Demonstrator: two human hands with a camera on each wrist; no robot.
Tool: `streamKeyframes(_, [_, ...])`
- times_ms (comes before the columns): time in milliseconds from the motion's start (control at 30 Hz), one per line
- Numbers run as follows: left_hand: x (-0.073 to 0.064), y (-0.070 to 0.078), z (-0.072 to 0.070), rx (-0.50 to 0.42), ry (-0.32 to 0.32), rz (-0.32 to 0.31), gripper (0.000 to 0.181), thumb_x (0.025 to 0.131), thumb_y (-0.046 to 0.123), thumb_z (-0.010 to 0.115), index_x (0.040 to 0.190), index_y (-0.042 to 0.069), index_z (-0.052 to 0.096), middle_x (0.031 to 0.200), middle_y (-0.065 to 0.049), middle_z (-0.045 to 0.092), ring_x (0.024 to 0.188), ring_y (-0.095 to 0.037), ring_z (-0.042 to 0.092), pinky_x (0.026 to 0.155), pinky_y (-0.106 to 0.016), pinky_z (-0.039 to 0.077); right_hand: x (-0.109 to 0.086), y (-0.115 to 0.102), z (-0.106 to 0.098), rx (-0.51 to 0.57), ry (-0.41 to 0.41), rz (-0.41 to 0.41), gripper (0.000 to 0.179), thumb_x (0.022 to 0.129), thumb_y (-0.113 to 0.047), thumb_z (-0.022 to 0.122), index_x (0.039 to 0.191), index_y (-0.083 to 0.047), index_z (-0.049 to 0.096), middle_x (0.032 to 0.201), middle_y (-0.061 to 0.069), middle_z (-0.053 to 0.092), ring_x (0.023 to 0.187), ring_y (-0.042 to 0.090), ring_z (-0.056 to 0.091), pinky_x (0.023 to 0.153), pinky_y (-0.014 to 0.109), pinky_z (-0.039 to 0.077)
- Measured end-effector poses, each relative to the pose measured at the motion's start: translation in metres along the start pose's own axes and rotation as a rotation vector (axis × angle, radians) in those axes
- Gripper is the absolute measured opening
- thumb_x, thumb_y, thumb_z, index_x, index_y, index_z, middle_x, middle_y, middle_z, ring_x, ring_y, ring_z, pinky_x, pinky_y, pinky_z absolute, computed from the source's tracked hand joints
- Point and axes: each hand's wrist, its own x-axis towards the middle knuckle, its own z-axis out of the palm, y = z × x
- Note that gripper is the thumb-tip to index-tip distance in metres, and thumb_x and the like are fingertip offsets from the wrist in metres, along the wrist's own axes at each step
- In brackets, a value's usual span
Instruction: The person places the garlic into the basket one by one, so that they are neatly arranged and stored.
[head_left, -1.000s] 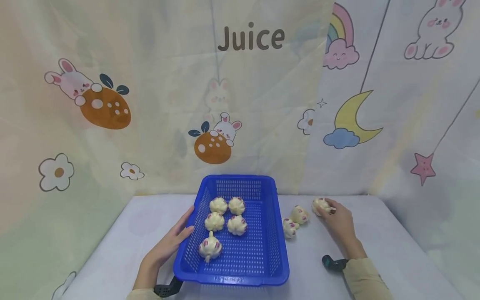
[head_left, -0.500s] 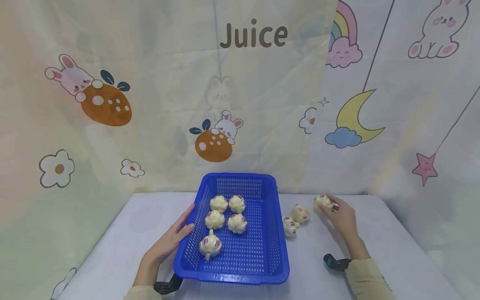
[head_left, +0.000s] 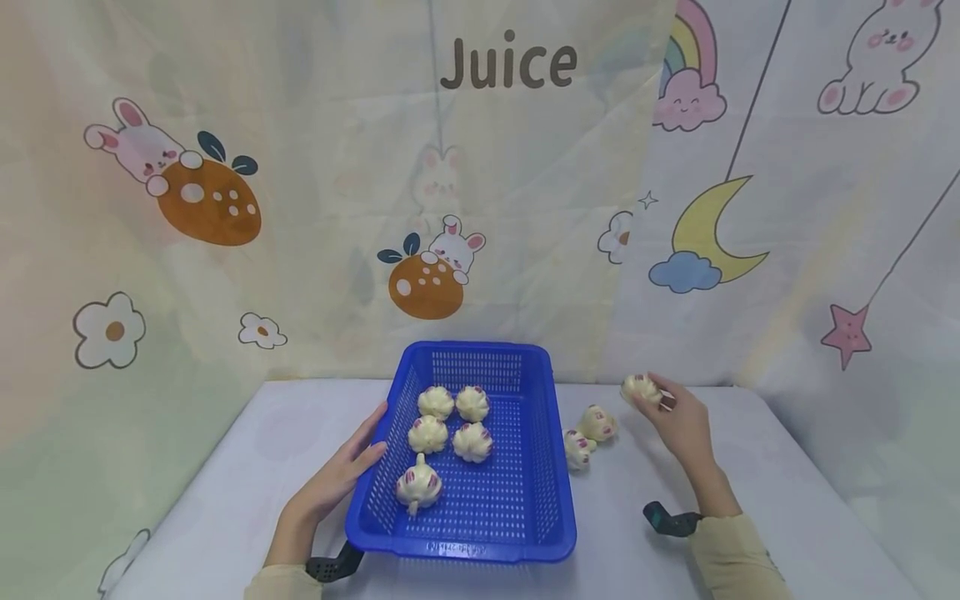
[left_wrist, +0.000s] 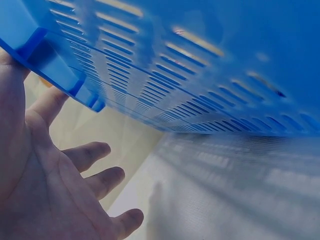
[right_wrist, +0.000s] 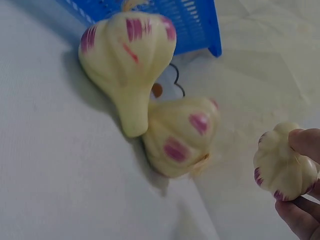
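My right hand (head_left: 684, 423) pinches a garlic bulb (head_left: 640, 389) between thumb and fingers, at the table's far right; the right wrist view shows this bulb (right_wrist: 285, 162) white with purple patches. Two more garlic bulbs, one behind (head_left: 597, 423) and one nearer (head_left: 577, 450), lie against each other just right of the blue plastic basket (head_left: 461, 550). Inside the basket, several garlic bulbs (head_left: 472, 442) sit toward its left half. My left hand (head_left: 337, 475) rests at the basket's left rim, its fingers extended and spread beside the slotted wall (left_wrist: 165, 90).
The basket stands mid-table on a white tabletop (head_left: 637, 533). A printed cloth (head_left: 525, 208) hangs right behind the table's back edge. Black wrist devices show at the left wrist (head_left: 335, 565) and the right wrist (head_left: 670, 520).
My right hand has raised its garlic bulb slightly from the far part of the table. The left hand stays at the basket rim, and the basket and other bulbs keep their places.
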Motion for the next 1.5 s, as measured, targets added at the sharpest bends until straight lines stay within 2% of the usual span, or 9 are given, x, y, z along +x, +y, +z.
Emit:
streamKeyframes(300, [-0.001, 0.002, 0.001, 0.011, 0.006, -0.010, 0.059, 0.101, 0.032, 0.042, 0.151, 0.038, 0.010, 0.161, -0.005, 0.006, 0.148, -0.036, 0.006, 0.114, -0.063, 0.010, -0.005, -0.026, -0.005, 0.037, -0.006, -0.049, 0.056, 0.087, -0.026, 0.070, 0.134, -0.002, 0.051, 0.133, 0.025, 0.052, 0.115, 0.042, 0.057, 0.089, 0.039, 0.049])
streamKeyframes(533, [-0.001, 0.002, 0.000, 0.000, 0.002, -0.008, 0.060, 0.102, 0.031, 0.042, 0.152, 0.038, 0.010, 0.161, -0.006, 0.006, 0.148, -0.036, 0.005, 0.114, -0.063, 0.009, -0.010, -0.044, -0.006, 0.048, -0.031, -0.065, 0.057, 0.087, -0.026, 0.070, 0.136, -0.005, 0.050, 0.133, 0.023, 0.053, 0.117, 0.041, 0.057, 0.089, 0.039, 0.049])
streamKeyframes(867, [-0.001, 0.001, 0.000, -0.007, 0.003, -0.009, 0.059, 0.102, 0.030, 0.042, 0.151, 0.038, 0.010, 0.161, -0.007, 0.006, 0.147, -0.037, 0.005, 0.114, -0.063, 0.009, -0.018, -0.064, -0.004, 0.110, -0.049, -0.132, 0.055, 0.084, -0.020, 0.072, 0.134, -0.006, 0.053, 0.131, 0.020, 0.055, 0.116, 0.042, 0.057, 0.086, 0.036, 0.050])
streamKeyframes(1167, [-0.002, 0.002, 0.002, 0.006, 0.011, -0.025, 0.060, 0.101, 0.031, 0.042, 0.151, 0.038, 0.011, 0.161, -0.007, 0.007, 0.147, -0.037, 0.006, 0.113, -0.065, 0.009, -0.030, -0.083, -0.001, 0.142, -0.097, -0.156, 0.057, 0.084, -0.026, 0.073, 0.134, -0.008, 0.053, 0.130, 0.018, 0.056, 0.117, 0.041, 0.057, 0.088, 0.038, 0.050])
streamKeyframes(1333, [-0.002, 0.003, 0.003, -0.003, 0.006, -0.023, 0.060, 0.101, 0.031, 0.042, 0.152, 0.037, 0.010, 0.161, -0.007, 0.007, 0.148, -0.036, 0.005, 0.114, -0.063, 0.008, -0.035, -0.089, 0.002, 0.167, -0.117, -0.214, 0.055, 0.084, -0.025, 0.073, 0.133, -0.008, 0.054, 0.125, 0.016, 0.058, 0.116, 0.039, 0.059, 0.087, 0.037, 0.051])
streamKeyframes(1500, [0.001, -0.003, -0.002, -0.010, -0.005, 0.001, 0.059, 0.102, 0.031, 0.041, 0.151, 0.040, 0.011, 0.161, -0.006, 0.007, 0.148, -0.036, 0.006, 0.114, -0.063, 0.009, -0.040, -0.100, 0.006, 0.222, -0.143, -0.265, 0.053, 0.084, -0.020, 0.073, 0.132, -0.008, 0.055, 0.123, 0.015, 0.059, 0.116, 0.038, 0.059, 0.088, 0.038, 0.052])
